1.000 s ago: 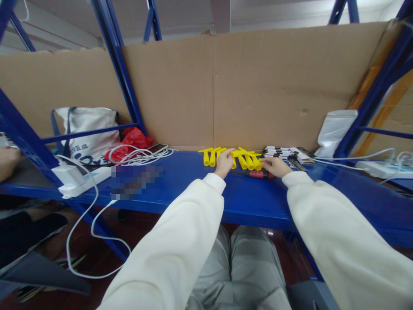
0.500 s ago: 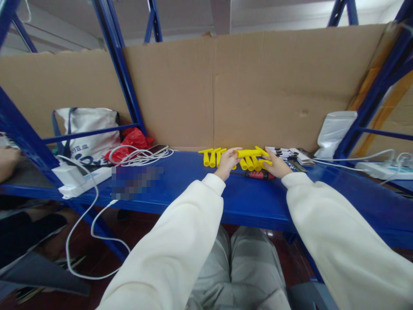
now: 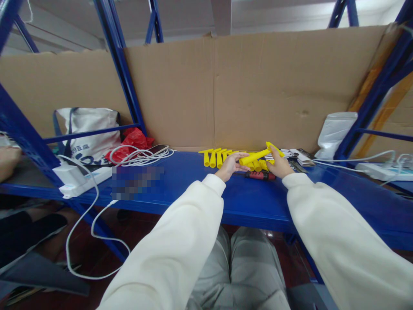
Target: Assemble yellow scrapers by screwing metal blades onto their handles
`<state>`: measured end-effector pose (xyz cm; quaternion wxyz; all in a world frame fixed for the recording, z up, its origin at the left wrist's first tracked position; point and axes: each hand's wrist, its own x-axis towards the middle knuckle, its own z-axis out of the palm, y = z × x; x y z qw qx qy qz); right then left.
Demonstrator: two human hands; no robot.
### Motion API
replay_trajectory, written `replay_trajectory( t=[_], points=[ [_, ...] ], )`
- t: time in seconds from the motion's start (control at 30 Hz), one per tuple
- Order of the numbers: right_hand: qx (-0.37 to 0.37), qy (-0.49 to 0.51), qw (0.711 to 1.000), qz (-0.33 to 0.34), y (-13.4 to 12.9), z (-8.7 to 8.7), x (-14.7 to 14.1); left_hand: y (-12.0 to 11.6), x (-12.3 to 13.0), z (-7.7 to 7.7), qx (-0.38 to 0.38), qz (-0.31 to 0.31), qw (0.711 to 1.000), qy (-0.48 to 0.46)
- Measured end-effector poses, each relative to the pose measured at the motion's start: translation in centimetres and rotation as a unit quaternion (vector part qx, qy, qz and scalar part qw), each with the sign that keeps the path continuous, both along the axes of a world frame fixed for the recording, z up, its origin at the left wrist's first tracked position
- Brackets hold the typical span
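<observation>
A yellow T-shaped piece [image 3: 254, 158] is held above the blue shelf, tilted, its handle end lower left and its crossbar upper right. My right hand [image 3: 278, 163] grips it by the crossbar end. My left hand [image 3: 231, 166] is at the handle's lower end, fingers apart; whether it bears any of the weight cannot be made out. Behind and below the hands several more yellow pieces [image 3: 213, 158] lie in a row, some partly hidden by my hands. A red and black screwdriver [image 3: 260, 175] lies in front of them.
White cables [image 3: 138, 157], a phone [image 3: 158, 149], a red bag [image 3: 135, 138] and a white cloth bag [image 3: 93, 131] are at left. Small packets [image 3: 302, 156] and a white pouch [image 3: 335, 133] are at right. Cardboard [image 3: 258, 86] stands behind. Another person's hand [image 3: 9, 161] shows far left.
The held yellow piece has gone from nearly level to tilted, its crossbar end raised. My left hand's fingers have opened from around its handle end and lie lower beside it.
</observation>
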<state>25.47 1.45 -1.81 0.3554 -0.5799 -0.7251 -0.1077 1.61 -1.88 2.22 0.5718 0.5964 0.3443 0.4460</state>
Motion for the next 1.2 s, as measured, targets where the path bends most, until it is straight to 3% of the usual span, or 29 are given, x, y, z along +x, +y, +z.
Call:
replay_trajectory(
  t=[0.2,0.37,0.47,0.73,1.0,1.2],
  points=[
    [0.039,-0.089,0.995,-0.012,-1.3,0.9,-1.3,0.5,0.5,-1.3,0.091,0.044,0.976,0.191],
    [0.053,-0.17,0.984,-0.002,-2.6,1.7,-3.0,0.4,0.3,-1.9,0.273,0.111,0.884,0.364],
    [0.047,-0.212,0.976,0.024,-3.1,1.9,-4.1,0.3,0.1,-1.8,0.318,0.132,0.85,0.4],
    [0.051,-0.24,0.96,0.135,-4.3,2.2,-6.5,0.3,0.0,-1.2,0.346,0.167,0.834,0.396],
    [-0.023,-0.254,0.96,0.113,-4.1,2.1,-6.2,0.8,-0.8,-1.3,0.286,0.223,0.831,0.423],
    [-0.082,-0.263,0.952,0.134,-4.3,2.5,-6.2,0.8,-0.8,-1.1,0.258,0.223,0.813,0.472]
  ],
)
